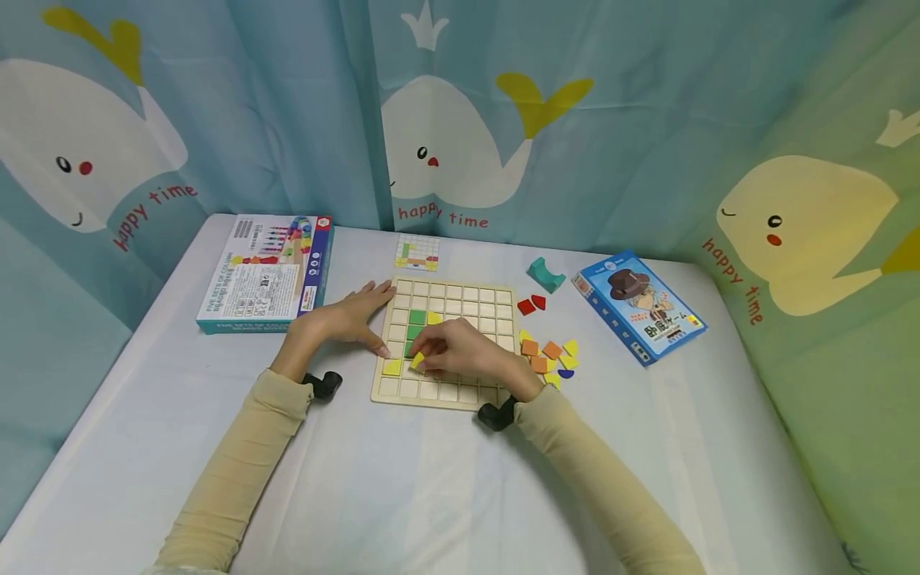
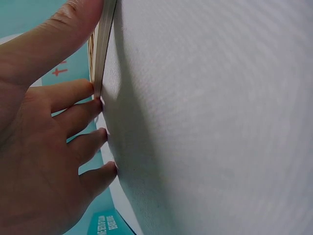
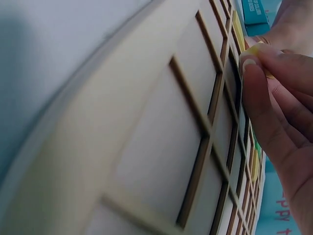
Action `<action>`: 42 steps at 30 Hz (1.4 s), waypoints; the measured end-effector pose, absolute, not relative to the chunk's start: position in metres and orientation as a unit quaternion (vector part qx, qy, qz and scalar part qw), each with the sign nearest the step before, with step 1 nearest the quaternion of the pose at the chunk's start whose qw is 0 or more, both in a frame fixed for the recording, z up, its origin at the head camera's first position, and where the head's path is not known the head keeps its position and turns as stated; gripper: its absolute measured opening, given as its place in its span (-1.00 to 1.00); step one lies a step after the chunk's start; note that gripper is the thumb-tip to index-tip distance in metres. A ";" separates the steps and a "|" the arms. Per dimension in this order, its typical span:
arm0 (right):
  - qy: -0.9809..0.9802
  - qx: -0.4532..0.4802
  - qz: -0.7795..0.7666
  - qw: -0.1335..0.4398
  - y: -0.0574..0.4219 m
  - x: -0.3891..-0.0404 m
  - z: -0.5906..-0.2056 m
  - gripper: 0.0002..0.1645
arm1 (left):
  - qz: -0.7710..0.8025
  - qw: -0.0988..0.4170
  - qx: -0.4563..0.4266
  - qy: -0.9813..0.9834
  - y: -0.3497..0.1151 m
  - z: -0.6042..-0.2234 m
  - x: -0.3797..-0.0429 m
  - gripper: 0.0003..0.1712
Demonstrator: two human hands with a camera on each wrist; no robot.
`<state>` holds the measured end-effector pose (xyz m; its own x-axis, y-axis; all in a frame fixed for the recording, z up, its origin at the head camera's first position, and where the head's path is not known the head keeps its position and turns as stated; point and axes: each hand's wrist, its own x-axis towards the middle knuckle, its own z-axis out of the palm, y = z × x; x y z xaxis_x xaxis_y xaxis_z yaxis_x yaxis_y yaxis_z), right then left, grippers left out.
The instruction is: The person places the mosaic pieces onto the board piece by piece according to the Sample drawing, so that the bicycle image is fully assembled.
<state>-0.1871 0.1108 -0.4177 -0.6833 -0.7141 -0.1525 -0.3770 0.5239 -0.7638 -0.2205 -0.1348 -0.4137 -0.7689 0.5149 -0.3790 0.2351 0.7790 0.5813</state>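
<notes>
A square wooden grid board point(image 1: 449, 391) lies on the table before the person. Green square tiles point(image 1: 417, 318) fill a short column of its cells, and yellow tiles point(image 1: 391, 367) sit in cells close by. The right hand point(image 1: 460, 347) pinches a small yellow tile point(image 1: 417, 361) between thumb and fingertips over the board's left part; the right wrist view shows this pinch at its right edge. At the board's left edge, the left hand point(image 1: 354, 318) rests with fingers spread and thumb on the rim. In the left wrist view its fingers point(image 2: 80, 115) are fairly straight.
Loose orange tiles point(image 1: 552, 350), yellow ones and a blue piece lie right of the board, with red pieces point(image 1: 527, 307) and a teal curved piece point(image 1: 546, 275) above. A pattern card point(image 1: 417, 252) lies behind. Boxes stand left point(image 1: 262, 275) and right point(image 1: 640, 307).
</notes>
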 end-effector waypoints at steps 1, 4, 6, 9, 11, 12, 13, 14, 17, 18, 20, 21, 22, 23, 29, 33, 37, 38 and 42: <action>0.843 -0.329 -0.360 0.227 0.109 -0.188 -0.418 -0.81 | 0.260 0.268 0.208 0.904 -0.135 -0.414 -0.221 0.31; 0.843 -0.342 -0.353 0.219 0.105 -0.188 -0.418 -0.82 | 0.259 0.266 0.210 0.904 -0.135 -0.414 -0.221 0.31; 0.840 -0.347 -0.353 0.221 0.104 -0.189 -0.419 -0.83 | 0.259 0.265 0.211 0.905 -0.134 -0.414 -0.221 0.31; 0.838 -0.348 -0.355 0.225 0.103 -0.189 -0.419 -0.85 | 0.259 0.264 0.212 0.904 -0.133 -0.414 -0.221 0.31; 0.838 -0.346 -0.355 0.227 0.102 -0.188 -0.418 -0.86 | 0.259 0.264 0.211 0.905 -0.132 -0.414 -0.222 0.30; 0.839 -0.344 -0.356 0.228 0.102 -0.188 -0.418 -0.87 | 0.258 0.264 0.211 0.905 -0.132 -0.414 -0.222 0.30; 0.839 -0.343 -0.355 0.227 0.102 -0.188 -0.418 -0.87 | 0.257 0.264 0.211 0.905 -0.132 -0.414 -0.222 0.30; 0.840 -0.343 -0.355 0.227 0.101 -0.188 -0.418 -0.87 | 0.256 0.264 0.211 0.906 -0.132 -0.414 -0.222 0.30; 0.842 -0.346 -0.350 0.219 0.102 -0.188 -0.418 -0.88 | 0.254 0.265 0.209 0.906 -0.132 -0.413 -0.222 0.30; 0.844 -0.349 -0.347 0.215 0.102 -0.188 -0.418 -0.88 | 0.254 0.265 0.209 0.906 -0.133 -0.414 -0.223 0.30; 0.846 -0.352 -0.341 0.209 0.102 -0.188 -0.418 -0.89 | 0.255 0.266 0.207 0.906 -0.133 -0.414 -0.223 0.30; 0.847 -0.352 -0.339 0.208 0.102 -0.188 -0.418 -0.90 | 0.255 0.266 0.207 0.906 -0.133 -0.414 -0.222 0.30; 0.848 -0.351 -0.338 0.208 0.102 -0.187 -0.418 -0.90 | 0.255 0.266 0.207 0.906 -0.133 -0.414 -0.222 0.30; 0.848 -0.350 -0.338 0.210 0.102 -0.187 -0.417 -0.90 | 0.255 0.266 0.207 0.906 -0.133 -0.414 -0.223 0.30; 0.848 -0.337 -0.338 0.231 0.102 -0.185 -0.415 -0.90 | 0.255 0.267 0.206 0.906 -0.135 -0.414 -0.222 0.31; 0.849 -0.335 -0.341 0.227 0.107 -0.184 -0.414 -0.89 | 0.256 0.268 0.207 0.905 -0.135 -0.415 -0.223 0.31; 0.854 -0.325 -0.351 0.206 0.117 -0.180 -0.414 -0.88 | 0.256 0.269 0.205 0.905 -0.134 -0.415 -0.222 0.30; 0.855 -0.319 -0.355 0.203 0.121 -0.179 -0.414 -0.87 | 0.257 0.270 0.204 0.905 -0.134 -0.414 -0.222 0.30; 0.859 -0.300 -0.370 0.188 0.133 -0.175 -0.417 -0.86 | 0.259 0.270 0.202 0.905 -0.134 -0.414 -0.221 0.31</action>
